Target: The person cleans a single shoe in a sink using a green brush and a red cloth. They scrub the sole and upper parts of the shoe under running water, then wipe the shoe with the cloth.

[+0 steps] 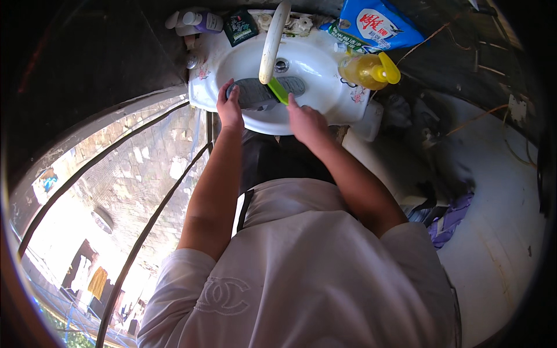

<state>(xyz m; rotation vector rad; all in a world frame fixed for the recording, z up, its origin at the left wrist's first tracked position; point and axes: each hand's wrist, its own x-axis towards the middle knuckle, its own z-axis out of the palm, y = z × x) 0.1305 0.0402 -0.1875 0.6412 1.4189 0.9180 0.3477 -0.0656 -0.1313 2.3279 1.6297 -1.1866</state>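
Observation:
Over a white ceramic washbasin point(322, 93), my left hand point(229, 104) grips one end of a grey shoe sole point(252, 92), which lies sideways with its underside up. My right hand point(304, 119) holds a bright green brush point(278, 91) by its handle; its far end reaches the middle of the sole. Whether its bristles touch the sole is hidden. A white curved faucet spout point(274, 43) hangs above the sole and partly covers the brush. The metal drain point(281, 65) shows behind the sole.
A yellow pump bottle point(363, 71) and a blue detergent bag point(374, 24) stand at the basin's right rim. A dark green packet point(240, 27) and a purple bottle point(209, 21) are at the back left. A window with dark bars point(148, 230) is at the left.

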